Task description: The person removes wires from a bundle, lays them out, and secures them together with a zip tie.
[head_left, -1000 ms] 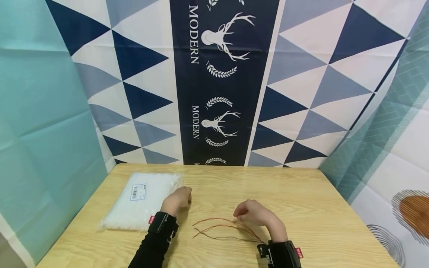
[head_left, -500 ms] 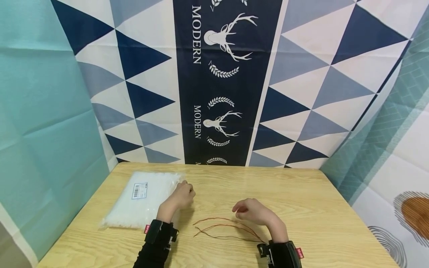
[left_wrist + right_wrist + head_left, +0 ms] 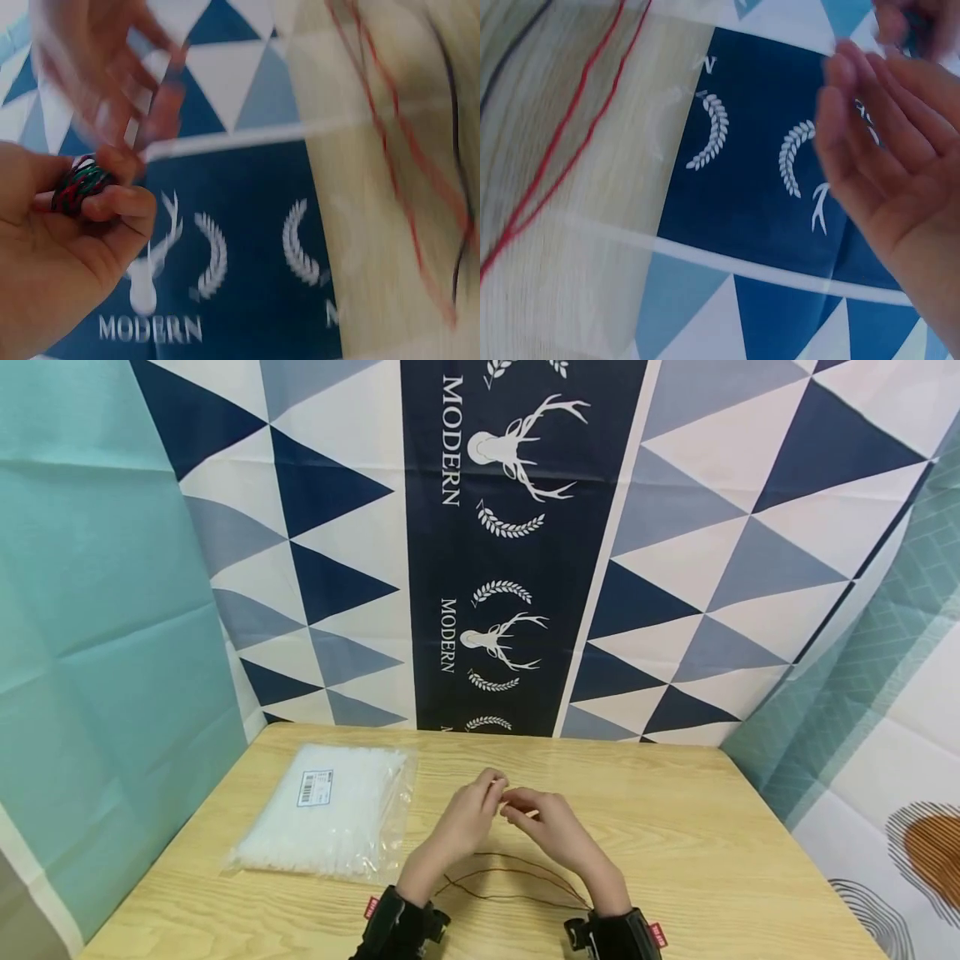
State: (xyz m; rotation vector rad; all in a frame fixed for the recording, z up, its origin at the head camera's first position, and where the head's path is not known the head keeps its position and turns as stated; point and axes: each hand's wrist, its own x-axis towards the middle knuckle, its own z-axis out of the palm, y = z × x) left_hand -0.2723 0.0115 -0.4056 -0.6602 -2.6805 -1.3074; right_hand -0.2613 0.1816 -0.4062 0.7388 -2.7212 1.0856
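My left hand has its fingers curled round a small wound bundle of red, green and black cord, plain in the left wrist view. Close beside it, the right hand reaches in with loosely bent fingers, its fingertips near the left ones. Those right fingers are blurred in the left wrist view, and nothing shows between them in the right wrist view. Below both hands, thin red cords and a dark cord lie on the wooden table.
A clear plastic bag packed with white contents lies at the left of the table, bearing a barcode label. Patterned cloth hangs behind the table. A teal sheet hangs at the left.
The left hand has moved from beside the bag to the right, up to the right hand. The right hand has shifted slightly; its fingers have come up to the left fingertips.
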